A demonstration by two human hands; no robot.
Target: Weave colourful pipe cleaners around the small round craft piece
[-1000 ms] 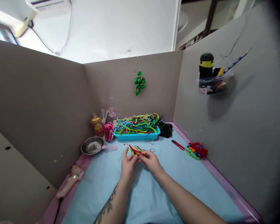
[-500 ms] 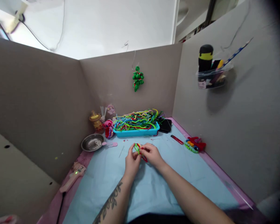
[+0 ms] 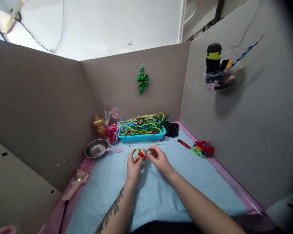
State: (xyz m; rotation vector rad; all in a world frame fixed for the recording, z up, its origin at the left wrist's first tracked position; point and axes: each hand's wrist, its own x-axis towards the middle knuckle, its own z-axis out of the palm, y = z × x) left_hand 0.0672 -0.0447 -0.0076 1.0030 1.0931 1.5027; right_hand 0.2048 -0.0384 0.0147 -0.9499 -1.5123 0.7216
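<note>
My left hand (image 3: 133, 166) pinches a small piece of red, yellow and green strands (image 3: 141, 153) between thumb and fingers, just above the blue cloth (image 3: 175, 191). At the right side of that piece, my right hand (image 3: 161, 162) has its thumb and fingers closed together at a thin greyish-blue bit; the small size and blur hide exactly what it is. Beyond both hands stands a blue tray (image 3: 141, 138) heaped with loose coloured strands (image 3: 141, 125). A thin needle-like stick (image 3: 126, 158) lies left of my left hand.
Metal bowl (image 3: 90, 149), pink flat tool (image 3: 116, 150) and pink glue gun (image 3: 75, 189) are at left. A red pen-like tool (image 3: 184, 144) and a red-and-green woven item (image 3: 202, 149) lie right. Grey panels (image 3: 161, 71) enclose the table; a green ornament (image 3: 143, 81) and a holder (image 3: 219, 81) hang there.
The coloured piece has turned, now showing its striped side. My right hand has drawn slightly right, away from my left; the red loop below them no longer shows. The view has shifted slightly.
</note>
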